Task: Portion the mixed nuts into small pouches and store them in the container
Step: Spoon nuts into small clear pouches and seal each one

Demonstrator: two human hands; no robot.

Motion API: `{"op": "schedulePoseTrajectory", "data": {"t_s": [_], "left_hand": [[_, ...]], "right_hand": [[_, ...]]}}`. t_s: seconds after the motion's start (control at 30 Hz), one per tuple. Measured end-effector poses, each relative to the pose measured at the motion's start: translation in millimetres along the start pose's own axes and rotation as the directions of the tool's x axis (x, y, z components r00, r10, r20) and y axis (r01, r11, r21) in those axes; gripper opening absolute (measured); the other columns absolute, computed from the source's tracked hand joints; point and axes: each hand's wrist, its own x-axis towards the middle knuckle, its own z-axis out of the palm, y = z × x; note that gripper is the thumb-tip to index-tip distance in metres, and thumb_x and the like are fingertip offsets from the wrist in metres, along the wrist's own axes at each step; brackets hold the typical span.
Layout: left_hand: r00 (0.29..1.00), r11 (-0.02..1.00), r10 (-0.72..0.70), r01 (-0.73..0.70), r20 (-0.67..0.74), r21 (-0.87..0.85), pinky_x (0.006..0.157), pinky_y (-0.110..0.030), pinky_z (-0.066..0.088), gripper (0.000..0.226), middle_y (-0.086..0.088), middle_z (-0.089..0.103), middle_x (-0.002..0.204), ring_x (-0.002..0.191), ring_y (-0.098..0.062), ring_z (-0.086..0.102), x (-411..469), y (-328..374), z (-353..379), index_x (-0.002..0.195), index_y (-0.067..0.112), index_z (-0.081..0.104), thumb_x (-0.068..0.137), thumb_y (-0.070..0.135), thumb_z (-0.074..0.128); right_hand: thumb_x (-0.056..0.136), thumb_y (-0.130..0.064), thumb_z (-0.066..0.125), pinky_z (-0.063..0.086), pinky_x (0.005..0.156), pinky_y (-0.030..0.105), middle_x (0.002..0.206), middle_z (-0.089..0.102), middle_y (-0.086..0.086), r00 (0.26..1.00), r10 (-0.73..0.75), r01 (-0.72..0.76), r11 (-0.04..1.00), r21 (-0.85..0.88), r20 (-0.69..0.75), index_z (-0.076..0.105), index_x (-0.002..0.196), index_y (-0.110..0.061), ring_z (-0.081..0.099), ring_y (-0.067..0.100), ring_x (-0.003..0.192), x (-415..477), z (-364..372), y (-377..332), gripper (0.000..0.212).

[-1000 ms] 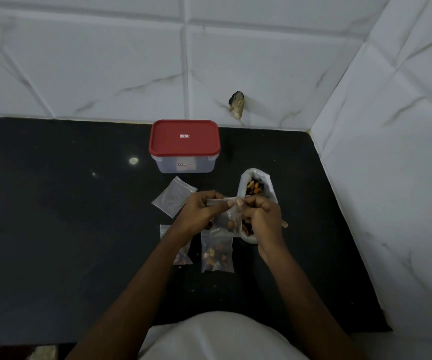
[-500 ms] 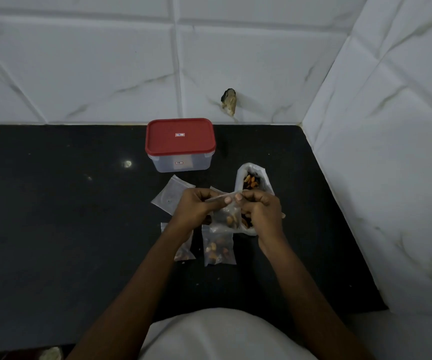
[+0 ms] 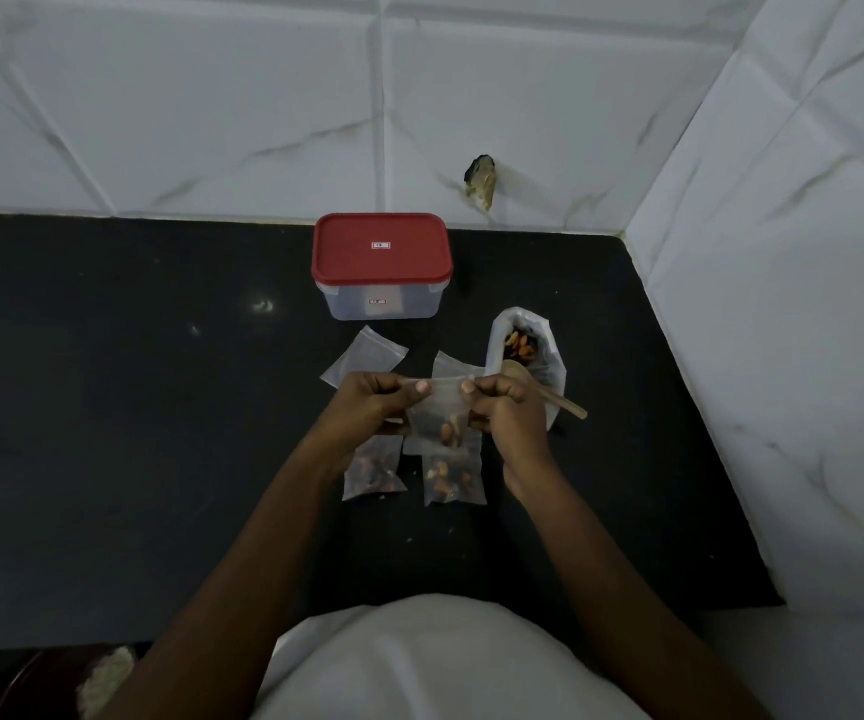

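One container (image 3: 382, 267) sits on the dark, seemingly stone counter (image 3: 107, 407).

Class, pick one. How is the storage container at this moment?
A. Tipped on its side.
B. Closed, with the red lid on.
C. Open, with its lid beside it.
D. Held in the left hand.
B: the red lid sits flat on the container, which stands upright near the wall, while the left hand and right hand pinch a pouch.
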Motion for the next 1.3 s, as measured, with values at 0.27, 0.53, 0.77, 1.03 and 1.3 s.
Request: {"op": "schedulePoseTrajectory", "data": {"t_s": [0.27, 0.53, 0.77, 1.03, 1.3], "left_hand": [[0.989, 0.996, -0.074, 0.068, -0.13, -0.053, 0.065, -0.021, 0.054, 0.015, -0.003, 0.075, 0.093, 0.08, -0.009, 0.07, -17.1, -16.8, -13.1, 0.098, 0.01, 0.073, 0.091, 0.021, 0.065], [0.968, 0.985, -0.112, 0.078, -0.227, -0.154, 0.074, -0.031, 0.057, 0.012, -0.007, 0.076, 0.09, 0.083, -0.017, 0.07, -27.9, -26.7, -31.2, 0.084, 0.008, 0.071, 0.082, 0.019, 0.074], [0.976, 0.988, -0.108, 0.085, -0.187, -0.125, 0.074, -0.033, 0.057, 0.018, -0.008, 0.075, 0.097, 0.089, -0.021, 0.071, -34.5, -25.3, -71.7, 0.099, 0.004, 0.072, 0.087, 0.018, 0.069], [0.992, 0.997, -0.068, 0.071, -0.105, 0.03, 0.076, -0.029, 0.058, 0.021, -0.009, 0.074, 0.102, 0.09, -0.019, 0.071, -44.2, -44.3, -105.6, 0.11, 0.01, 0.069, 0.096, 0.022, 0.06], [0.998, 0.93, 0.002, 0.019, -0.056, 0.367, 0.066, -0.028, 0.052, 0.013, -0.002, 0.074, 0.087, 0.078, -0.015, 0.068, -35.0, -41.1, -119.6, 0.094, 0.015, 0.072, 0.088, 0.027, 0.07]], "right_hand": [[0.09, -0.01, 0.067, 0.055, 0.08, 0.031, 0.085, 0.072, 0.002, 0.998, 0.05, -0.046, 0.992, -0.118, 0.031, 0.073, 0.084, -0.009, 0.067, 0.016, 0.089, -2.3, 18.4, 15.9, 0.009], [0.091, -0.014, 0.067, 0.057, 0.085, 0.037, 0.092, 0.073, 0.003, 0.998, 0.042, -0.032, 0.985, -0.169, 0.057, 0.074, 0.088, -0.011, 0.069, 0.02, 0.094, -9.3, 36.4, 22.1, 0.009], [0.09, -0.012, 0.067, 0.051, 0.084, 0.029, 0.085, 0.067, -0.006, 0.99, -0.072, 0.108, 0.939, -0.328, 0.12, 0.071, 0.077, -0.019, 0.062, 0.01, 0.088, -17.3, 67.0, 25.3, 0.015], [0.087, -0.024, 0.071, 0.045, 0.097, 0.038, 0.105, 0.054, -0.005, 0.964, -0.19, 0.267, 0.707, -0.655, 0.188, 0.074, 0.091, -0.017, 0.054, 0.013, 0.101, -5.2, 91.7, 42.5, 0.009], [0.084, -0.035, 0.074, 0.042, 0.099, 0.047, 0.103, 0.054, -0.012, 0.968, -0.173, 0.249, 0.69, -0.679, 0.179, 0.074, 0.085, -0.03, 0.054, 0.018, 0.109, -6.3, 109.3, 52.4, 0.005]]}}
